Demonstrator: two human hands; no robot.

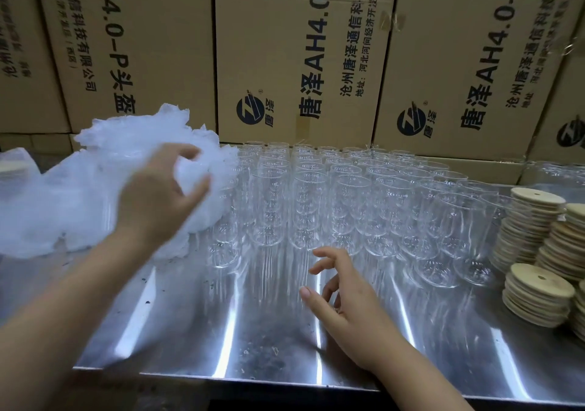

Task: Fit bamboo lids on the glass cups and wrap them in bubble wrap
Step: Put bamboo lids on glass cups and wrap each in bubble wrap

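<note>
A wall of printed cardboard boxes [304,46] stands behind a shiny steel table [253,331]. On the table's left part lies a large crumpled heap of white bubble wrap [79,189], its right edge touching the nearest glass cups [348,195]. The cups stand upright in close rows across the middle and back of the table, none with a lid on. To their right, at the table's right edge, stacks of round bamboo lids [535,223] stand just beside the cups. The left hand [158,195] reaches over the heap and pinches a fold of the wrap between thumb and curled fingers. The right hand [345,303] hovers near the front row of cups, fingers loosely spread, holding nothing
</note>
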